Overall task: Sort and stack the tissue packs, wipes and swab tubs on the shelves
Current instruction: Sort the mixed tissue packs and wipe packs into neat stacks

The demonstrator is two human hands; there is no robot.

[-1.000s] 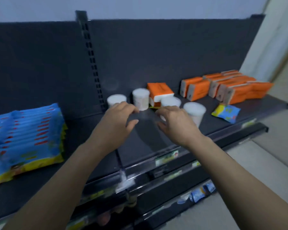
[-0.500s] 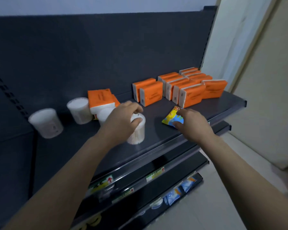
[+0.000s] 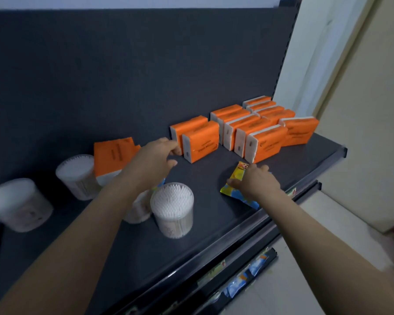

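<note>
The head view looks steeply down, close, onto the dark shelf (image 3: 214, 223) from its front.

The leftmost swab tub (image 3: 18, 204) is blurred; the left forearm (image 3: 96, 214) hides much of another tub (image 3: 138, 211).

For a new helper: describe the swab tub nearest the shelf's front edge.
On the dark grey metal shelf, left of the upright orange tissue packs, stand clear round tubs of white cotton swabs. The wanted tub is the rightmost and nearest the front lip.
</note>
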